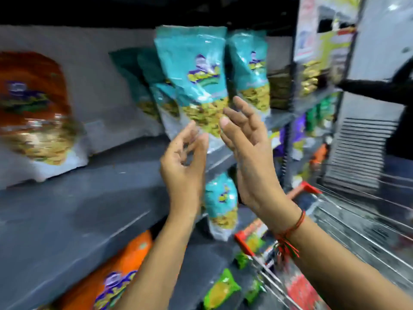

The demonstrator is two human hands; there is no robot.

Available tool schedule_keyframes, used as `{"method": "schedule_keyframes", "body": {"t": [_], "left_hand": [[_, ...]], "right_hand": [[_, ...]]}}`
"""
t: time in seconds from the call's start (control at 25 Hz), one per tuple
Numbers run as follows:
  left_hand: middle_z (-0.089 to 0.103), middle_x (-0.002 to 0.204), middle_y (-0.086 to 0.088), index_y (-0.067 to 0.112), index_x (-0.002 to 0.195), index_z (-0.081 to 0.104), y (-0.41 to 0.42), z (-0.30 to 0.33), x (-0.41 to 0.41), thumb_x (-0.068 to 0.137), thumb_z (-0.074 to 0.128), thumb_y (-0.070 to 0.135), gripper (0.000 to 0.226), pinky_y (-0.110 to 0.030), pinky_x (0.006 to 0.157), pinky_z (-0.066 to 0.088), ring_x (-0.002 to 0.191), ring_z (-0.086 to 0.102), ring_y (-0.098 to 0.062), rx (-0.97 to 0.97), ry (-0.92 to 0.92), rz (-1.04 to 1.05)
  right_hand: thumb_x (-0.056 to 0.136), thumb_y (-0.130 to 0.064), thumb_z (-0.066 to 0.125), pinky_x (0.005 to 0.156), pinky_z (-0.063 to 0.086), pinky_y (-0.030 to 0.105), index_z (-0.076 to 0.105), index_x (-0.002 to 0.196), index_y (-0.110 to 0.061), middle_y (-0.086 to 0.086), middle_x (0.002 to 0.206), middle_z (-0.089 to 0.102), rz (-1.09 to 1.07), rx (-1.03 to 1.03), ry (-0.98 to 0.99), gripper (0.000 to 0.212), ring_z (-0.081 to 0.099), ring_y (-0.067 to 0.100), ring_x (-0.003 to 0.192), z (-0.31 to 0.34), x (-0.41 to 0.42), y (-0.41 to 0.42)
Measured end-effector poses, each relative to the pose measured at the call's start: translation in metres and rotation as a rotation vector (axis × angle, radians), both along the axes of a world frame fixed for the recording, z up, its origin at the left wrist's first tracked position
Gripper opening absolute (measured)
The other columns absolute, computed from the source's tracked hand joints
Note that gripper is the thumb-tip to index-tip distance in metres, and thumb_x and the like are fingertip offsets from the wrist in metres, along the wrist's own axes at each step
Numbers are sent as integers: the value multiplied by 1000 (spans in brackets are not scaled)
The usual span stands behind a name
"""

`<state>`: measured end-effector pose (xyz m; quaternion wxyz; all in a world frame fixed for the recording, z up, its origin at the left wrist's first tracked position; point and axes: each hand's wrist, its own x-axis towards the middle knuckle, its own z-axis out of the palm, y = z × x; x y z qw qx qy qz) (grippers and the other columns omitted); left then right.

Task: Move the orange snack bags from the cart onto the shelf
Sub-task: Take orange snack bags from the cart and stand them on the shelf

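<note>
Both hands are raised in front of the shelf (73, 198), and neither grip is closed on anything. The left hand (182, 163) is held with its fingers loosely curled and its thumb apart, released and empty. The right hand (248, 151) is held flat with the fingers spread, also released; a red thread band (295, 224) is worn at its wrist. Just beyond the fingertips of both hands a teal snack bag (196, 79) is seen upright on the shelf, with more teal bags (250, 70) beside and behind it; whether the fingertips touch it cannot be told because of blur. One orange snack bag (33, 108) is stood on the shelf well to the left of the hands, far from either grip. Another orange bag (116, 274) is seen on the lower level, below the left forearm. The cart (335, 220), with red trim and wire sides, is seen at the lower right beneath the right forearm, with small green packets (221, 289) near it.
</note>
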<state>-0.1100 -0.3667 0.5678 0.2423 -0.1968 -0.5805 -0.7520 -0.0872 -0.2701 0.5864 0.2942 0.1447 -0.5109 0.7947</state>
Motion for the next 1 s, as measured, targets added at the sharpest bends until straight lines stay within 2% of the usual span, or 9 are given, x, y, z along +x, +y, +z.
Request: {"method": "schedule_keyframes", "body": {"t": [0.16, 0.32, 0.44, 0.52, 0.68, 0.76, 0.8, 0.88, 1.0], "left_hand": [[72, 106, 6, 29, 107, 67, 114, -69, -9, 81, 66, 25, 26, -28, 89, 54, 95, 67, -1, -165, -161, -357], [72, 110, 0, 12, 114, 68, 222, -182, -10, 80, 70, 20, 35, -19, 83, 53, 88, 66, -2, -466, -359, -637], [72, 65, 13, 16, 94, 72, 273, -272, 5, 57, 78, 9, 38, -4, 62, 47, 60, 62, 7, -611, -643, -859], [67, 55, 12, 15, 93, 67, 291, -336, 10, 50, 72, 14, 44, -3, 55, 46, 51, 60, 12, -750, -808, -944], [72, 66, 10, -4, 110, 58, 313, -469, 15, 32, 82, 44, 95, -9, 60, 49, 60, 64, 11, -1174, -988, -1023], [76, 100, -3, -3, 118, 58, 318, -507, 20, 54, 83, 33, 77, -25, 84, 53, 95, 69, -12, -1448, -1062, -970], [69, 118, -12, 2, 123, 58, 317, -526, 21, 64, 81, 27, 68, -32, 94, 48, 111, 63, -25, -1610, -1073, -879], [62, 128, -15, 8, 124, 57, 317, -565, 27, 64, 83, 27, 69, -36, 99, 47, 117, 59, -31, -1807, -1149, -879], [62, 132, -11, 12, 127, 55, 320, -599, 41, 57, 89, 21, 78, -32, 100, 47, 117, 60, -28, -1782, -1296, -1010]], "right_hand": [[84, -16, 63, 85, 49, 18, 57, 121, -21, 1, 109, 65, -213, -2, -140, 39, 63, 2, 96, -36, 20, 109], [87, -9, 65, 80, 51, 13, 59, 122, -16, 1, 107, 69, -380, 74, -380, 36, 65, -1, 91, -118, 52, 213], [86, 0, 66, 79, 53, 11, 61, 119, -16, 1, 107, 70, -453, 71, -643, 37, 65, 2, 94, -215, 87, 278], [85, 3, 67, 81, 54, 12, 63, 118, -15, 2, 110, 69, -477, 36, -856, 37, 64, 8, 99, -297, 115, 314], [84, 2, 70, 69, 55, 13, 62, 114, -14, 7, 98, 68, -384, 2, -1348, 35, 63, 19, 89, -463, 176, 351], [73, -6, 80, 70, 55, 16, 57, 123, -2, 11, 99, 63, -267, -55, -1529, 55, 60, 16, 83, -528, 195, 349], [62, -17, 84, 75, 55, 22, 54, 125, -7, 12, 105, 61, -218, -49, -1596, 70, 59, 17, 86, -550, 200, 346], [56, -20, 84, 90, 51, 36, 46, 129, -21, 9, 120, 54, -100, -65, -1670, 82, 54, 22, 104, -590, 203, 344], [76, 8, 69, 103, 44, 42, 45, 137, -21, 2, 133, 54, 85, -104, -1713, 72, 47, 21, 125, -618, 198, 347]]}}
